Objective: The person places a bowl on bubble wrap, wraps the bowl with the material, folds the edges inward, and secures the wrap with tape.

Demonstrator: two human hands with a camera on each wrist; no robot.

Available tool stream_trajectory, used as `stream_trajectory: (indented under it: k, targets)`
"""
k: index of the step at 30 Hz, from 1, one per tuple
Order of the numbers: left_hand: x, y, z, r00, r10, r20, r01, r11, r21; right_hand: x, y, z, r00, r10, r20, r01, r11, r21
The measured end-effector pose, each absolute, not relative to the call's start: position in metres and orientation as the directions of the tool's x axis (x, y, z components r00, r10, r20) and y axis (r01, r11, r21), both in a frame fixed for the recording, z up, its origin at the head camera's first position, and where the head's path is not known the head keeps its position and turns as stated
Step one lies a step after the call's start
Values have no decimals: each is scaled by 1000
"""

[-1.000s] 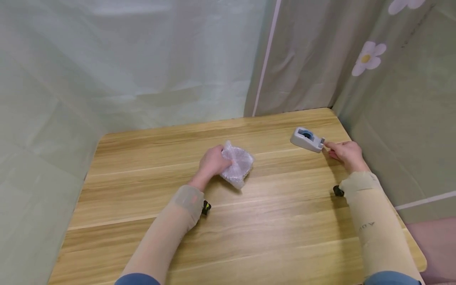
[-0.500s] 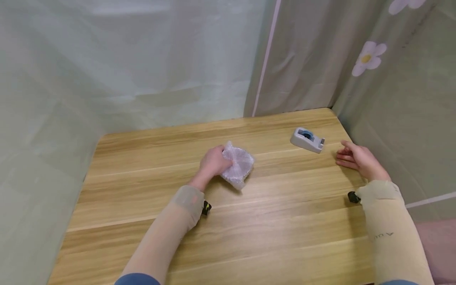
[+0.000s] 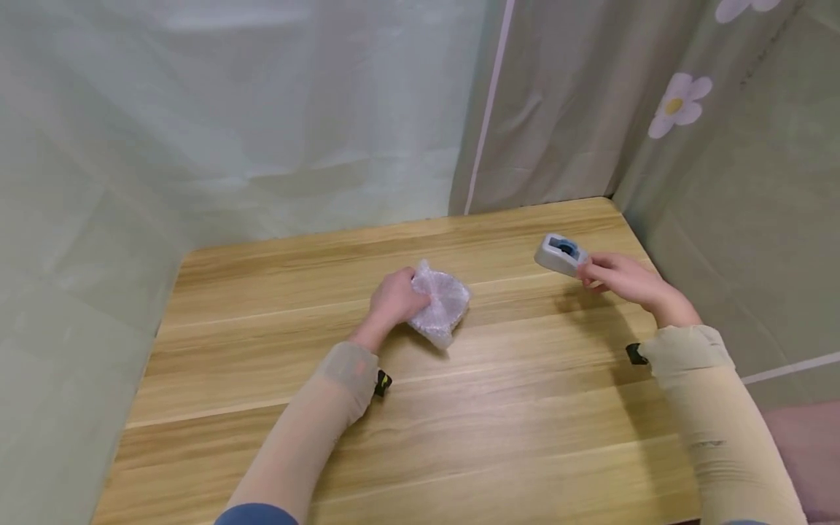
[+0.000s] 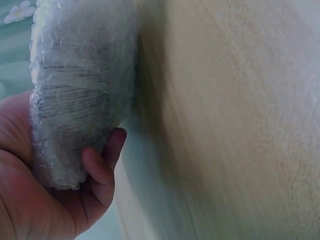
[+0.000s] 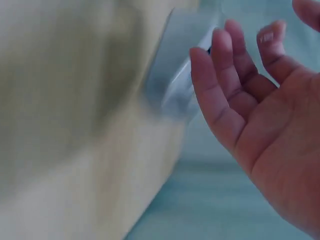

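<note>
A rounded bundle in clear bubble wrap [image 3: 445,300] is gripped at its left side by my left hand [image 3: 396,297], above the wooden table. In the left wrist view, curled fingertips [image 4: 98,169] press the lower part of the bubble wrap, and fine lines show through it. My right hand [image 3: 620,277] is at the right end of a grey tape dispenser [image 3: 556,257] holding a blue-cored roll. The right wrist view shows its fingers loosely bent, beside the dispenser, with a small whitish patch on one fingertip [image 5: 270,36].
The wood-grain table [image 3: 499,408] fills the lower view. Pale green curtains [image 3: 315,117] hang behind it and at both sides, with white flowers [image 3: 679,106] at the right. Small black wrist cameras [image 3: 635,354] sit under the sleeves.
My right hand drew back to the right from the dispenser's end, then returned over it. My left hand and the bubble-wrapped bundle have stayed almost in place.
</note>
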State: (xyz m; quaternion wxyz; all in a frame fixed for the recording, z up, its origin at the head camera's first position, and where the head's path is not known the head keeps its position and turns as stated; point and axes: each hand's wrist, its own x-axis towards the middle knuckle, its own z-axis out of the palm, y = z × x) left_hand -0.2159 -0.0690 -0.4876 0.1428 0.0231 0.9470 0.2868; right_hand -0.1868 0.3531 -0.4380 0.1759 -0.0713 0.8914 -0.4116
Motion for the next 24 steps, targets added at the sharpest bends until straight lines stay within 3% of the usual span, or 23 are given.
stream_trajectory:
  k: [4, 9, 15, 24]
  targets:
    - [-217, -66, -488, -955, 134, -264, -34, 835, 549, -192, 302, -420, -884, -424, -194, -169, 679, -714]
    - [-217, -62, -489, -952, 135, -273, -41, 831, 555, -201, 235, -409, -771, -625, -121, -413, 636, -652]
    - [-217, -57, -486, -954, 146, -262, -25, 831, 555, -213, 174, -417, -663, -739, -123, -575, 607, -549]
    - [-217, -54, -485, -952, 153, -265, -22, 831, 556, -224, 141, -433, -699, -682, -215, -593, 721, -359]
